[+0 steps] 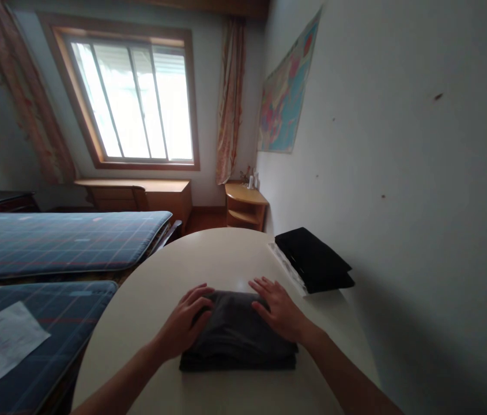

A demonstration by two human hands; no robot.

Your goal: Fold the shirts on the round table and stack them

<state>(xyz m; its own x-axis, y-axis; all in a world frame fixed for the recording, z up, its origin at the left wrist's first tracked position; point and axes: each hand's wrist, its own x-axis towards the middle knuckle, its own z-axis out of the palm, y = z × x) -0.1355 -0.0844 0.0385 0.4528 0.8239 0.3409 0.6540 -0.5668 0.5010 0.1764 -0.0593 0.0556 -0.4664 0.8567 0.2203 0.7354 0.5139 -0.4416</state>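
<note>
A dark grey folded garment (241,331) lies in a flat bundle on the round white table (208,253); its exact kind cannot be made out. My left hand (189,320) rests along its left edge, fingers bent over the top corner. On the opposite side, my right hand (280,311) lies on the upper right part with fingers spread. Both hands touch the cloth from outside, and neither grips it. Behind my right hand, a black folded cloth (312,259) sits on a clear plastic bag (289,268) by the wall.
Left of the table are blue plaid mattresses (65,239), with a printed paper sheet (5,346) on the nearer one. A white wall (420,173) closes off the right side. Farther back stand a wooden desk (168,199) and a corner shelf (245,196).
</note>
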